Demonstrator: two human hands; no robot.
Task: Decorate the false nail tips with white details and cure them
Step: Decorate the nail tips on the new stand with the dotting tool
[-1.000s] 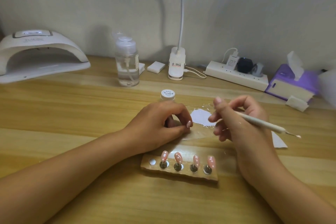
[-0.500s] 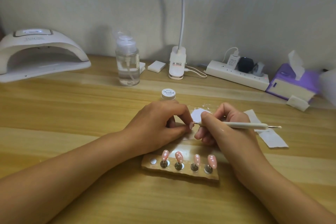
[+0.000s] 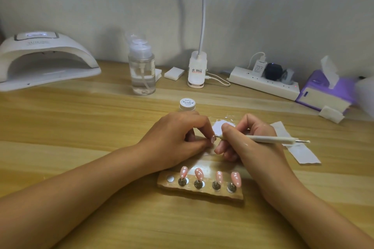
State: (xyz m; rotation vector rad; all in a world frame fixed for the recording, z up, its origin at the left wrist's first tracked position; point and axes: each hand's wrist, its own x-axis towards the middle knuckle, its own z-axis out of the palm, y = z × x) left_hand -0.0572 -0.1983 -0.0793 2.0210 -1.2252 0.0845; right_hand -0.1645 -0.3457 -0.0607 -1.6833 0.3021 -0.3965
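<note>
My left hand pinches a small pink nail tip between thumb and forefinger above the table. My right hand holds a white dotting tool like a pen, its metal point touching that tip. In front of my hands a wooden holder carries several pink nail tips on stands, with white dots on them; its leftmost spot is bare. A small white paint jar stands behind my left hand. The white curing lamp sits at the far left.
A clear pump bottle, a clip lamp base, a power strip and a purple tissue pack line the back of the table. A white paint patch and paper strips lie near my right hand.
My right hand swung the dotting tool from beside the paint patch over to the nail tip in my left hand, and its point now touches the tip.
</note>
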